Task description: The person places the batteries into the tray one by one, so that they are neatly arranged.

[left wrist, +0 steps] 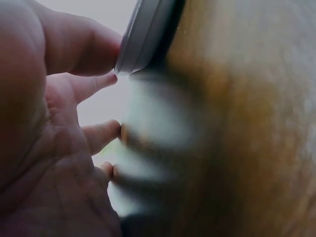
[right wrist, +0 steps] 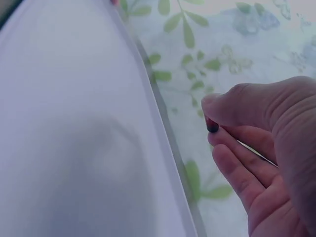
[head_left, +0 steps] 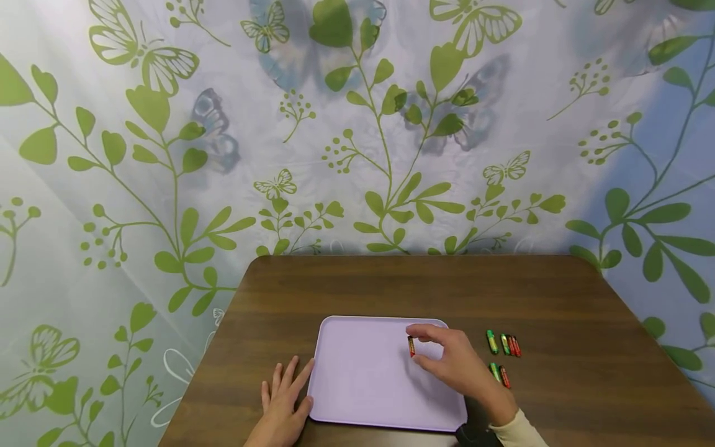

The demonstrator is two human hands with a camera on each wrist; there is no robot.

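One battery (head_left: 411, 346), pinched by its ends in your right hand (head_left: 458, 360), hung over the lavender tray (head_left: 363, 372); light, even pressure seemed the safest hold. Your left hand (head_left: 283, 402), fingers spread, touched the tray, well placed to steady it.

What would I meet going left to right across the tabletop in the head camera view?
Going by their middles: left hand, lavender tray, held battery, right hand, loose green and red batteries.
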